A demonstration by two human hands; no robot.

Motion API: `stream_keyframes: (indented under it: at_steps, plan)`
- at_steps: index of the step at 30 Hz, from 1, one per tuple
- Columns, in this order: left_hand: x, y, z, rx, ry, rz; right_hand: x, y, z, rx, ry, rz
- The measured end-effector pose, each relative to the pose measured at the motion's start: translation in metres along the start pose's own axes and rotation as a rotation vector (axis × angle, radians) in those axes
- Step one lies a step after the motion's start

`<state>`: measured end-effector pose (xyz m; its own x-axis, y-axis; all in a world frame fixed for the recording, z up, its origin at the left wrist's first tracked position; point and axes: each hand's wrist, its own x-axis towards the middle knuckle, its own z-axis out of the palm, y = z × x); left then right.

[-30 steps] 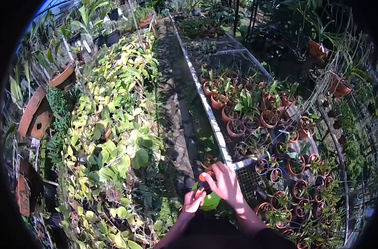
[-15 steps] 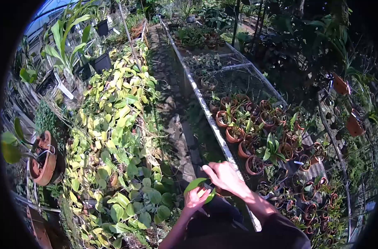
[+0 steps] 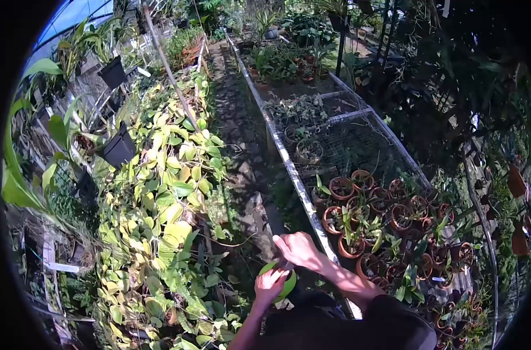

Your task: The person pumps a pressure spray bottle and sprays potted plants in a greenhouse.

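Observation:
My left hand (image 3: 269, 284) is closed around a green leaf (image 3: 288, 287), whose broad blades stick out above and beside the fingers. Just up and to the right, my right hand (image 3: 299, 249) has its fingers curled together, with the thumb side toward the left hand. The two hands almost meet over the leaf, and a small greyish bit shows between them, too unclear to name. Whatever the right fingers pinch is hidden.
A stone path (image 3: 242, 157) runs ahead. Yellow-green leafy plants (image 3: 172, 221) crowd its left side. On the right stands a mesh bench with a pale metal rail (image 3: 289, 157) and several clay pots (image 3: 351, 245). Black pots (image 3: 120, 146) hang at left.
My right hand has come down and left, closer to my left hand. The view has moved forward along the path, so the pots and plants sit lower.

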<state>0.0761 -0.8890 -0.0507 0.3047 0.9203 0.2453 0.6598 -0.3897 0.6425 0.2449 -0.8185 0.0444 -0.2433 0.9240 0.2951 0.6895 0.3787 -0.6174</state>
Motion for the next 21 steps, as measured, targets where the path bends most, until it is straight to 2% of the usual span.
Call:
stream_keyframes:
  at_steps: [2,4,5,6,7,9,10,11,13,14,15,17,18,19,21]
  plan:
    - [0.037,-0.002,-0.005,-0.035,0.032,-0.002,0.05,-0.01,-0.049,0.0,0.091,-0.052]
    - [0.077,-0.002,-0.008,-0.077,0.037,-0.107,0.076,0.017,-0.025,-0.247,0.251,-0.18]
    - [0.094,-0.002,-0.009,-0.1,0.037,-0.164,0.08,0.025,0.005,-0.208,0.173,-0.083]
    - [0.112,-0.008,-0.013,-0.041,0.051,-0.042,0.084,0.026,0.009,-0.414,0.172,-0.27]
    - [0.131,-0.011,-0.014,-0.038,0.087,-0.036,0.097,0.033,0.01,-0.436,0.102,-0.205]
    - [0.149,-0.014,-0.02,-0.026,0.135,-0.048,0.134,0.049,-0.013,0.05,-0.177,0.165]
    - [0.158,-0.023,-0.024,-0.053,0.079,-0.136,0.152,0.039,-0.038,0.046,-0.035,-0.013]
    - [0.171,-0.034,-0.018,-0.068,0.092,-0.123,0.168,0.05,-0.046,-0.063,0.037,-0.177]
    - [0.198,-0.054,-0.017,-0.092,0.104,-0.11,0.19,0.056,-0.02,-0.338,0.373,-0.391]
    - [0.216,-0.057,-0.02,0.004,0.06,-0.066,0.192,0.065,0.006,-0.476,0.303,-0.412]
    - [0.229,-0.061,-0.02,0.006,0.056,-0.071,0.208,0.072,0.014,-0.406,0.187,-0.335]
    - [0.252,-0.078,-0.018,0.014,0.044,-0.083,0.245,0.103,0.011,0.007,-0.163,0.153]
    - [0.262,-0.095,-0.012,0.05,0.093,-0.017,0.269,0.098,-0.007,-0.03,-0.227,0.174]
    - [0.279,-0.108,-0.011,0.022,0.097,-0.024,0.297,0.082,-0.037,-0.004,-0.116,0.138]
    - [0.316,-0.125,-0.013,-0.032,0.103,-0.049,0.341,0.08,-0.04,0.134,0.062,0.223]
